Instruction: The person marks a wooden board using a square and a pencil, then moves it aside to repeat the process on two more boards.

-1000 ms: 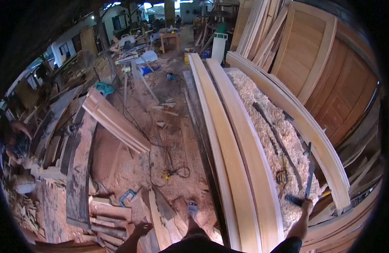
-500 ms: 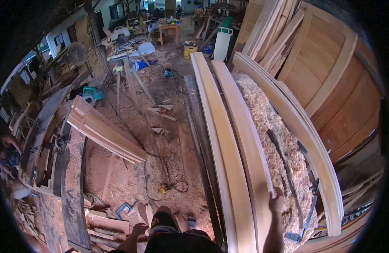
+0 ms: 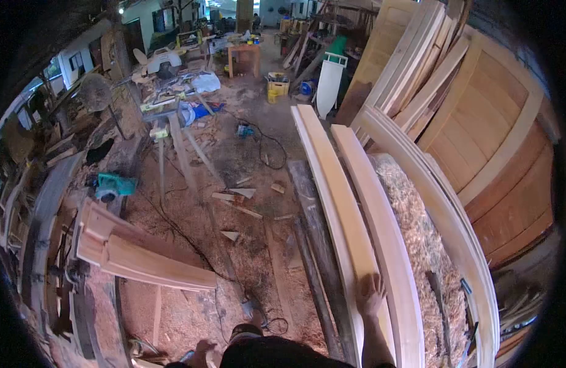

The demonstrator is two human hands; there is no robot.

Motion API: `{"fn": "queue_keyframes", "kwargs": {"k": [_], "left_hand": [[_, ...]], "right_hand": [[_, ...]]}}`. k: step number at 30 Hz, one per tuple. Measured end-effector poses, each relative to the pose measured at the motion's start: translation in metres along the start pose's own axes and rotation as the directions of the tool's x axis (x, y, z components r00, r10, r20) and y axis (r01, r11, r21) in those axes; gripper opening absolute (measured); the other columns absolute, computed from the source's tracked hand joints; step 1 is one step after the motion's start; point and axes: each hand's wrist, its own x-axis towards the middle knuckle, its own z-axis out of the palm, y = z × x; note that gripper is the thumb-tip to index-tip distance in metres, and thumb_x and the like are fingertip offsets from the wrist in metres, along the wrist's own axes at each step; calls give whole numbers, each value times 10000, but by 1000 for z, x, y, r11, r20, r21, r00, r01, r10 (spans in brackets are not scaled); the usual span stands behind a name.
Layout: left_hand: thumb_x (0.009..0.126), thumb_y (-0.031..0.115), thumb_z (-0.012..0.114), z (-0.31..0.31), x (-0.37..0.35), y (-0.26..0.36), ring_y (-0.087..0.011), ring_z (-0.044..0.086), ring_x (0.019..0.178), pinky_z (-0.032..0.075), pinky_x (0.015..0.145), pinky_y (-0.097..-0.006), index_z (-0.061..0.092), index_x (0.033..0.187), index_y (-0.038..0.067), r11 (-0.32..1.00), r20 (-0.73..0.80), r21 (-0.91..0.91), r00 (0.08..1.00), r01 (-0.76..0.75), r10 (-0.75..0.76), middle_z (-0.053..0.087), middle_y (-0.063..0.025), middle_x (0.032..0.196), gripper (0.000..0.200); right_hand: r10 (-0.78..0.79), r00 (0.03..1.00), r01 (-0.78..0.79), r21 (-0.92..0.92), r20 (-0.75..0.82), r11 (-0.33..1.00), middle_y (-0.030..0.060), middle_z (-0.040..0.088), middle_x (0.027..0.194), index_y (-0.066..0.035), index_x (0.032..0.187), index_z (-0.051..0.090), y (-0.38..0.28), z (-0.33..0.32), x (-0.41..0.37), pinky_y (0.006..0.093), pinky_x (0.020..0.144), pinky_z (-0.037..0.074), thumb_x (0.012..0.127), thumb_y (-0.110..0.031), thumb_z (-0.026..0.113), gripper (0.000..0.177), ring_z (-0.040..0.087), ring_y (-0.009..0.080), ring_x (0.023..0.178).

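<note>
My right hand (image 3: 370, 295) lies flat on a long pale wooden board (image 3: 339, 214), its fingers stretched out and nothing held. Just right of it runs a second long pale board (image 3: 387, 227), close alongside and separated by a narrow gap. My left hand (image 3: 203, 354) hangs low by my leg at the bottom edge. It is partly cut off and blurred, so its fingers do not show clearly.
Dark timber (image 3: 316, 208) lies along the boards' left side; a shavings-covered surface (image 3: 417, 214) lies right. Curved mouldings (image 3: 445, 196) and door panels (image 3: 479, 116) stand beyond. A wooden piece (image 3: 154, 260), green power tool (image 3: 115, 185) and cables (image 3: 194, 245) are to the left.
My right hand has moved from the right board's outer edge onto the left board. My left hand is lower in view. The view has shifted, and the boards appear further right and lower.
</note>
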Motion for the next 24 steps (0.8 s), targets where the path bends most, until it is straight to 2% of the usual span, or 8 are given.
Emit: {"fn": "queue_keyframes", "kwargs": {"k": [2, 3, 4, 7, 9, 12, 18, 24], "left_hand": [[950, 591, 587, -52, 115, 36, -363, 715, 834, 559, 742, -492, 726, 1027, 25, 983, -22, 146, 993, 114, -112, 734, -180, 908, 587], [1023, 411, 510, -89, 164, 38, -390, 702, 803, 542, 722, -536, 714, 1041, 25, 958, -258, 119, 923, -262, 285, 700, -217, 840, 438], [996, 282, 502, -137, 217, 67, -375, 694, 902, 542, 778, -525, 710, 1048, 46, 835, 17, 365, 899, -413, 437, 701, -212, 897, 319], [876, 143, 578, -230, 370, 155, -337, 637, 1053, 549, 825, -467, 655, 1005, 74, 609, -114, 543, 668, -578, 736, 659, -158, 1021, 165], [940, 154, 566, -285, 425, 198, -294, 646, 1022, 547, 829, -442, 644, 1020, 41, 814, -251, -32, 793, -581, 556, 667, -134, 1031, 159], [1029, 191, 551, -367, 445, 303, -232, 658, 977, 544, 836, -408, 634, 1055, 1, 578, -164, -735, 920, -355, 356, 680, -104, 1056, 209], [1027, 325, 583, -448, 606, 313, -206, 661, 921, 531, 847, -364, 683, 1127, 66, 853, 180, -234, 841, -467, 510, 713, -116, 1031, 295], [952, 259, 609, -531, 710, 227, -256, 661, 889, 547, 800, -409, 685, 1094, 83, 873, 246, -487, 959, -3, 140, 684, -121, 964, 239]], "right_hand": [[34, 998, -35, -16, -46, 999, 193, 355, 1602, -109, 1535, 402, 13, 36, 12, 620, 1214, 140, 896, -430, 696, 773, 273, 415, 1496], [167, 986, -166, -35, 17, 985, 205, 347, 1603, -84, 1533, 398, -28, 3, 19, 605, 1224, 137, 911, -440, 675, 768, 276, 426, 1491], [222, 972, -219, -48, 78, 975, 171, 304, 1635, -131, 1562, 372, -29, 6, 23, 605, 1231, 95, 923, -460, 637, 766, 226, 398, 1520], [361, 928, -356, -70, 86, 932, 167, 230, 1670, -127, 1581, 342, -37, 12, 36, 617, 1230, 71, 935, -496, 608, 790, 178, 416, 1534], [483, 864, -473, -101, 139, 875, 208, 136, 1681, -34, 1587, 257, -64, 15, 63, 633, 1220, 82, 933, -497, 626, 881, 124, 428, 1543], [405, 914, -404, -102, -9, 909, 275, 189, 1647, -32, 1597, 221, -99, 41, 108, 627, 1217, 111, 897, -474, 676, 946, 153, 454, 1530], [387, 916, -386, -31, 105, 922, 263, 181, 1651, -2, 1585, 214, -205, 81, 285, 633, 1213, 106, 841, -579, 717, 1067, 125, 422, 1547], [294, 950, -294, -22, 105, 956, 209, 163, 1676, -24, 1587, 242, -288, 153, 482, 634, 1215, 120, 889, -606, 630, 988, 126, 354, 1564]]}}
